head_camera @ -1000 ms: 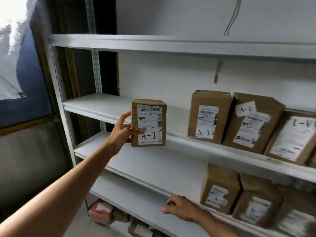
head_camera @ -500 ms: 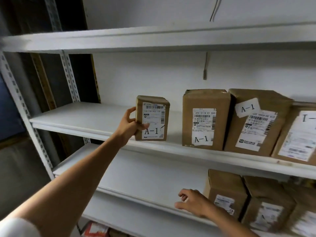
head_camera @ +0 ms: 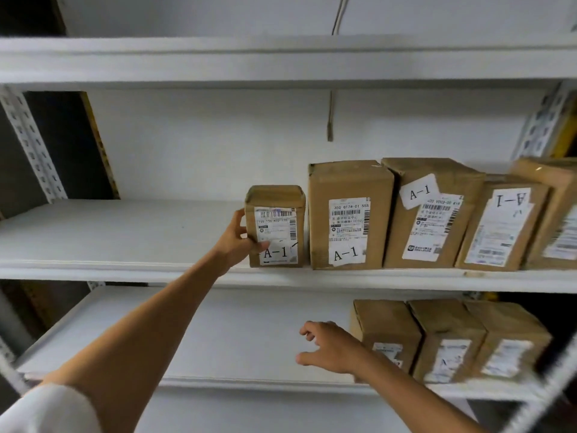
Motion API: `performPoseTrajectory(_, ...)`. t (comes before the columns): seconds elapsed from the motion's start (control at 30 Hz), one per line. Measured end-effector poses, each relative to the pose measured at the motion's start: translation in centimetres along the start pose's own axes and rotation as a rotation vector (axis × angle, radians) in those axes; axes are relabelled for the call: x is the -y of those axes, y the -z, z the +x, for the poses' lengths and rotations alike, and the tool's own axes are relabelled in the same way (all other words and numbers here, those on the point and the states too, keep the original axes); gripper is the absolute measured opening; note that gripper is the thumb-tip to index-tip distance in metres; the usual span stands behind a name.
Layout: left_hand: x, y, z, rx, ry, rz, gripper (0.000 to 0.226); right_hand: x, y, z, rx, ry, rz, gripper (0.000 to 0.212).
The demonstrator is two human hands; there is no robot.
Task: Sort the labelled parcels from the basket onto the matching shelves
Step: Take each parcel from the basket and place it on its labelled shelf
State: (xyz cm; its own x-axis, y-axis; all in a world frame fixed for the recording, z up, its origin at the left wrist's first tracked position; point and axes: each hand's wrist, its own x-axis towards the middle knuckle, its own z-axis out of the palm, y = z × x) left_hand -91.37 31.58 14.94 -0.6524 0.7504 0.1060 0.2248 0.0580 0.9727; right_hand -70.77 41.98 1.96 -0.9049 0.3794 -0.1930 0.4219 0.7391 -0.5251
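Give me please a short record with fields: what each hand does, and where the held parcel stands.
Left hand: grips small brown cardboard parcel labelled A-1
Parcel place: upright on white metal middle shelf, left of taller brown cardboard box labelled A-1, narrow gap
Right hand: relaxed, holds nothing, over white lower shelf

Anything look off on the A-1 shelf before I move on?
Yes. The fourth box from the left on the middle shelf stands upside down: its A-1 marking reads inverted. The A-1 sticker on the third box is stuck on crooked. The small parcel that the left hand holds stands upright.
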Motion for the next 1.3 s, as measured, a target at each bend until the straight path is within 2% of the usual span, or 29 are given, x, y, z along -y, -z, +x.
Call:
performPoseTrajectory(0.07, 0.3, -0.2, 0.5, -0.002, -0.01, 0.032, 0.068, 0.8, 0.2, 0.1, -0.014, -0.004, -0.008, 0.066)
performPoseTrajectory(0.33, 0.6, -0.5, 0.1, -0.048, -0.078, 0.217, 0.065, 2.4, 0.4, -0.2, -0.033, -0.024, -0.049, 0.066)
performPoseTrajectory(0.6, 0.1, -0.7, -0.4, -0.09, -0.074, 0.338, 0.06, 2.7, -0.1, -0.9, -0.021, -0.04, -0.083, 0.067)
performPoseTrajectory(0.87, 1.0, -1.0, -1.3, -0.145, -0.057, 0.293, 0.071, 1.8, -1.2, -2.1, 0.019, -0.073, -0.107, 0.067)
performPoseTrajectory(1.0, 1.9, -0.1, -2.2, -0.185, -0.007, 0.373, 0.082, 1.3, -2.5, -2.4, 0.067, -0.105, -0.12, 0.068)
performPoseTrajectory(1.2, 3.9, 2.6, -5.6, -0.274, -0.033, 0.386, 0.056, 2.1, -4.6, -1.8, 0.157, -0.063, -0.187, 0.069)
performPoseTrajectory(1.3, 5.6, 5.1, -8.7, -0.267, -0.004, 0.566, 0.044, 4.0, -4.9, -0.3, 0.198, 0.007, -0.246, 0.068)
